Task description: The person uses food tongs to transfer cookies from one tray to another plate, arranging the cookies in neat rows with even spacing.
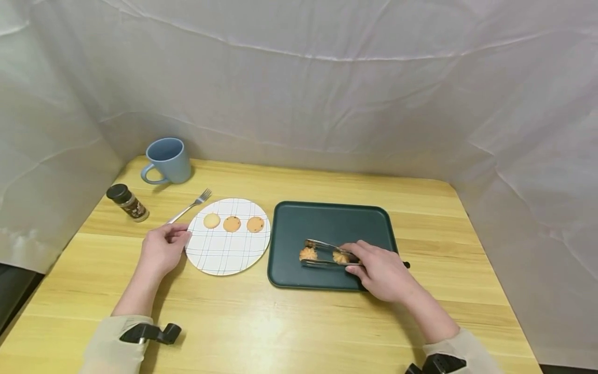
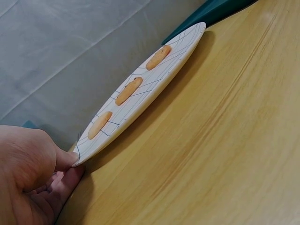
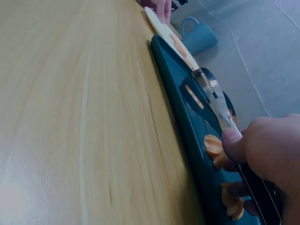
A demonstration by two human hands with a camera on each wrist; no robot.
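Down on the dark green tray, metal tongs bracket a flower-shaped cookie; the right hand curls its fingers around their handle. The left hand pinches the rim of the gridded plate bearing three round cookies on the bench.

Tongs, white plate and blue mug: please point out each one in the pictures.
tongs [image 1: 322, 244], head view, on the upper metal arm.
white plate [image 1: 224, 257], head view, on its bare front part.
blue mug [image 1: 175, 165], head view, on its outer wall.
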